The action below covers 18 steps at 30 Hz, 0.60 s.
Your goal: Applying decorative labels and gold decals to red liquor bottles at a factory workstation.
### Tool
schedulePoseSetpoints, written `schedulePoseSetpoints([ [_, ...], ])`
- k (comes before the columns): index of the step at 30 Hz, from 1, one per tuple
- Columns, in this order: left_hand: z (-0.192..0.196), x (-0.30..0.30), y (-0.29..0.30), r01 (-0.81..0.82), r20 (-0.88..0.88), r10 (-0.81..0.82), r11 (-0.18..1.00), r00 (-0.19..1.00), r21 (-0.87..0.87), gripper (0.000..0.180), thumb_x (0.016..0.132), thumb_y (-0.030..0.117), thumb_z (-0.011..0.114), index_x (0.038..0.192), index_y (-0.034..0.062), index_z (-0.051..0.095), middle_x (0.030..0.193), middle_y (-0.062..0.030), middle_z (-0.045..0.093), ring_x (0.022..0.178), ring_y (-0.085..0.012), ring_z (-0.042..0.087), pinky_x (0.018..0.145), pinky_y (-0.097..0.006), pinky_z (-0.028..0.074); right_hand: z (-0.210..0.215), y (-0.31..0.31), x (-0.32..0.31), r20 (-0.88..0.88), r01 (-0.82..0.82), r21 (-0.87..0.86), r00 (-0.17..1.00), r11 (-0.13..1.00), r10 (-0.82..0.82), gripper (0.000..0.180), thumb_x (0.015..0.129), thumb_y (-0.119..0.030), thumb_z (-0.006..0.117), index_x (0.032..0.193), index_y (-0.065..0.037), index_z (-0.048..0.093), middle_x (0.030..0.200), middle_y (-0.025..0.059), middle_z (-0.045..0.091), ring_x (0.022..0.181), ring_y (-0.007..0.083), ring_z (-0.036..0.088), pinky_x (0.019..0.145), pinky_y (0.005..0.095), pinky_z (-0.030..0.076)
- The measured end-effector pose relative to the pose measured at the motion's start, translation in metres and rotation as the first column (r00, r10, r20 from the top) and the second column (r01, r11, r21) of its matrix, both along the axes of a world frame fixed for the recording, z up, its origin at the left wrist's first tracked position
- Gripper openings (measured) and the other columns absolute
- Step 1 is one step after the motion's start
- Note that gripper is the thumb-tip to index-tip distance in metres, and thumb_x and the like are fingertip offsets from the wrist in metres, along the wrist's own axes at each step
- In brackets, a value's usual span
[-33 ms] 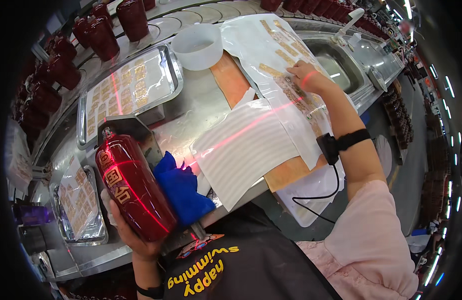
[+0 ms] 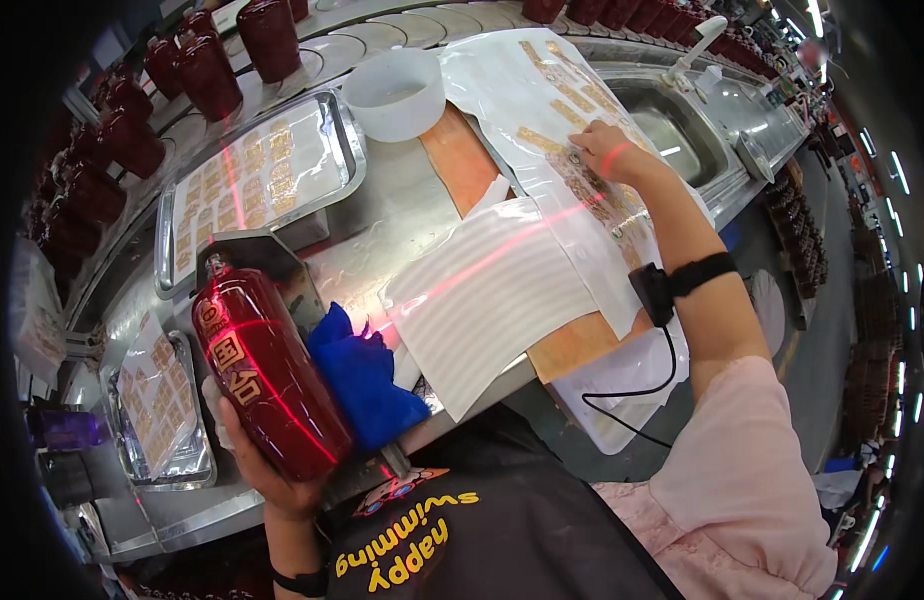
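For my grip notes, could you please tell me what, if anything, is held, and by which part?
The left hand holds the red bottle by its lower end. The right hand is at the gold-patterned sheet; any grip there cannot be told.

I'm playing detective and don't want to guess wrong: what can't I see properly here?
All in the head view:
1. Left hand: some fingers are hidden behind the red bottle.
2. Right hand: its fingertips are too small to show whether they pinch one of the gold strips.
3. Blue cloth: it covers whatever lies beneath it.
4. Sink: the white sheet and right arm hide part.
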<state>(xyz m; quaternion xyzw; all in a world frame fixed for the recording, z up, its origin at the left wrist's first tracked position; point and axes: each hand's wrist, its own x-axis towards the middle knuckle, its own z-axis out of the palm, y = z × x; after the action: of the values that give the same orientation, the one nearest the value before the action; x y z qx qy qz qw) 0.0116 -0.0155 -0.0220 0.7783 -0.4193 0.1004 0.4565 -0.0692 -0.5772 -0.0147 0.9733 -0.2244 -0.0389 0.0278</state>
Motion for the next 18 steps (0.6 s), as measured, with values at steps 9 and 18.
schedulePoseSetpoints([
  [9, 0.004, 0.000, 0.006, -0.028, 0.078, 0.024, 0.998, 0.997, 0.056, 0.099, 0.081, 0.041, 0.074, 0.149, -0.0052, 0.018, 0.149, -0.0245, 0.033, 0.135, -0.0355, 0.038, 0.112, -0.043, 0.028, 0.011, 0.027, 0.039, -0.048, -0.140, 0.162, 0.988, 0.977, 0.150, 0.013, 0.082, -0.014, 0.064, 0.091, -0.013, 0.073, 0.109, 0.0137, 0.061, 0.105, 0.0310, 0.058, 0.089, 0.0415, 0.049],
  [18, 0.061, -0.004, 0.018, -0.034, 0.181, -0.001, 0.981, 0.983, 0.191, 0.090, 0.086, 0.063, 0.056, 0.141, -0.0061, 0.036, 0.145, -0.0305, 0.036, 0.136, -0.0431, 0.034, 0.111, -0.049, 0.027, 0.006, 0.021, 0.024, 0.295, -0.284, 0.188, 0.929, 0.940, 0.221, 0.005, 0.074, 0.000, 0.067, 0.076, -0.004, 0.063, 0.095, 0.0135, 0.061, 0.093, 0.0311, 0.059, 0.081, 0.0373, 0.048],
])
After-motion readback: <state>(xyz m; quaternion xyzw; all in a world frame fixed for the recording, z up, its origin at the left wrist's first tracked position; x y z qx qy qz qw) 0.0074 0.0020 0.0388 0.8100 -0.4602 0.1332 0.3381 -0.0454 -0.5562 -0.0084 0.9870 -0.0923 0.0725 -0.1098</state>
